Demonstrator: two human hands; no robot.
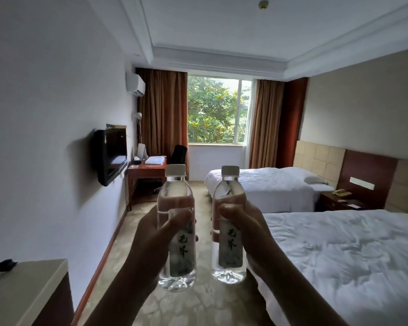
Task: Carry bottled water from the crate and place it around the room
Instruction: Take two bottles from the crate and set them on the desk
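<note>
Ahead, beds (339, 250) rt, desk (149, 169) far lft, carpet (198, 307) btwn.

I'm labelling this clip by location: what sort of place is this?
Most likely a hotel twin room: two white-made beds with a phone on the nightstand between them, a wall-mounted TV, and a desk by the curtained window.
</note>
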